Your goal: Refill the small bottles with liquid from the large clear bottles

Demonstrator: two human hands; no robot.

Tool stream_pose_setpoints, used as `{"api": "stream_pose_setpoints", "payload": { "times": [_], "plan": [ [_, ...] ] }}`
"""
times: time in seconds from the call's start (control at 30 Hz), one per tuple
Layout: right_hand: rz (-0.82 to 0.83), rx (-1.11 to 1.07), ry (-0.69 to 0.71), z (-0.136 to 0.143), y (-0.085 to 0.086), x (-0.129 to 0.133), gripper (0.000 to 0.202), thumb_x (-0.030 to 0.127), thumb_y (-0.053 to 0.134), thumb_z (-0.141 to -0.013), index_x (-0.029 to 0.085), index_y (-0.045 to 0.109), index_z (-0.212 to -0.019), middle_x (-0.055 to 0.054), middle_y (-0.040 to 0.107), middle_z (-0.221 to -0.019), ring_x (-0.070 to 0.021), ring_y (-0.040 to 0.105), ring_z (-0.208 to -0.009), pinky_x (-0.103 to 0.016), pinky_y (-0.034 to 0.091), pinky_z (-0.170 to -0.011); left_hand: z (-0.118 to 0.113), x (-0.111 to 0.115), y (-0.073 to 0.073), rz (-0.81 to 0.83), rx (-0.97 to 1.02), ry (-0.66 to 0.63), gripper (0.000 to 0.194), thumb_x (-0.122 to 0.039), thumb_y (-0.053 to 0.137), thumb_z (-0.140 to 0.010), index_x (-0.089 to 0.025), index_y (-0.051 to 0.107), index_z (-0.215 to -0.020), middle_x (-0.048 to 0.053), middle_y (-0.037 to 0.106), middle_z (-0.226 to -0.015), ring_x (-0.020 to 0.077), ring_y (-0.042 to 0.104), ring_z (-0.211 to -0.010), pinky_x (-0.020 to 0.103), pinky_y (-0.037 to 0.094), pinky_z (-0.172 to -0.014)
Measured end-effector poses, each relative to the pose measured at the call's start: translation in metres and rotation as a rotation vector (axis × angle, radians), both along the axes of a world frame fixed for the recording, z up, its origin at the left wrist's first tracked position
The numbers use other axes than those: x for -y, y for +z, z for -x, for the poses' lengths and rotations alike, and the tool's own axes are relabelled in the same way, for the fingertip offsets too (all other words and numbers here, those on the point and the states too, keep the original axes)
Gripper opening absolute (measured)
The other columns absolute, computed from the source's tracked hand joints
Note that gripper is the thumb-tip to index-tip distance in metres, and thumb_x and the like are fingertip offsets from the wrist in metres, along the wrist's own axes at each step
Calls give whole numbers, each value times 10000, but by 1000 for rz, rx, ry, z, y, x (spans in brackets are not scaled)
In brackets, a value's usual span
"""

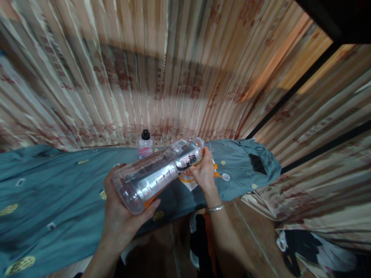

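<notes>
A large clear plastic bottle [158, 173] with a silver label lies tilted across the middle of the view, its neck up to the right. My left hand [118, 216] is closed around its base, the thumb along the underside. Near the neck, my right hand [205, 175] grips the bottle; its fingers are partly hidden behind it. Whether a cap sits on the mouth I cannot tell. Below and behind the bottle is a white and orange item [189, 183], mostly covered. Something like a small spoon, orange with a white round end [225, 177], lies right of my right hand.
A small clear bottle with a black cap [145, 143] stands at the back of the teal patterned cloth [66, 189]. On the right lies a dark phone [257, 164]. Pleated curtains [139, 77] hang behind, and dark metal bars [298, 92] cross at the right.
</notes>
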State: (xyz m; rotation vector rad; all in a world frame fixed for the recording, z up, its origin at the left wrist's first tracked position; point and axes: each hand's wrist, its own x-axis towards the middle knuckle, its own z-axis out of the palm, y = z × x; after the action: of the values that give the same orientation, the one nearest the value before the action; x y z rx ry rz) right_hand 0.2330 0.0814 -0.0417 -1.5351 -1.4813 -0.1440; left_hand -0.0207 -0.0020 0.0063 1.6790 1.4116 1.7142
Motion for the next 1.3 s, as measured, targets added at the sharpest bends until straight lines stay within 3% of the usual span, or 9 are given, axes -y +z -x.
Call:
{"api": "stream_pose_setpoints", "payload": {
  "times": [0.2,0.67,1.3],
  "plan": [
    [-8,1,3,0,-1,0,790,377,776,-756,162,432,-1434,-167,654,-1253,-353,645,-1182,-538,541,-1022,2,1,-6,-2,-22,-31,870,-420,875,-662,-226,474,-1410,172,602,-1381,404,696,-1198,569,603,-1021],
    [-13,5,-8,0,-3,-1,799,418,770,-766,164,420,-1438,-174,655,-1276,-350,646,-1203,-528,544,-1022,0,0,-8,5,33,-24,889,-430,883,-649,-237,473,-1414,145,607,-1380,369,682,-1224,526,579,-1069],
    [7,-1,-3,0,-1,-1,801,387,790,-747,160,438,-1429,-170,659,-1258,-350,649,-1187,-532,545,-1022,0,1,-7,0,27,-20,880,-436,884,-649,-243,478,-1405,164,591,-1394,386,668,-1240,564,563,-1085]
  ]
}}
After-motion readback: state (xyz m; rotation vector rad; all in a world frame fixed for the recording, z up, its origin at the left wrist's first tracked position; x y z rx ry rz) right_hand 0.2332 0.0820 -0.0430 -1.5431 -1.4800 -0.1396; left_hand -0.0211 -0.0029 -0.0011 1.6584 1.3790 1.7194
